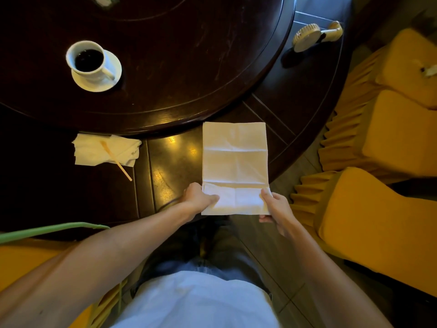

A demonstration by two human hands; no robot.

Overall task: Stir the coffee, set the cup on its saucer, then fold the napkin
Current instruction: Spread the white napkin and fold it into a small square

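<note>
A white napkin (235, 159) lies unfolded in a long rectangle at the near edge of the dark table, its near end raised. My left hand (199, 197) pinches its near left corner and my right hand (274, 209) pinches its near right corner. The white cup (86, 59), with dark coffee in it, stands on its white saucer (113, 62) at the far left on the raised round centre. A wooden stirrer (117, 159) rests across a crumpled napkin pile (94, 150) left of my hands.
The raised round centre (189, 67) of the dark table (165, 162) fills the top. A small cream hand-held fan (314, 35) lies at the far right of the table. Yellow-covered chairs (378, 197) stand close on the right; a green cord (47, 229) crosses at lower left.
</note>
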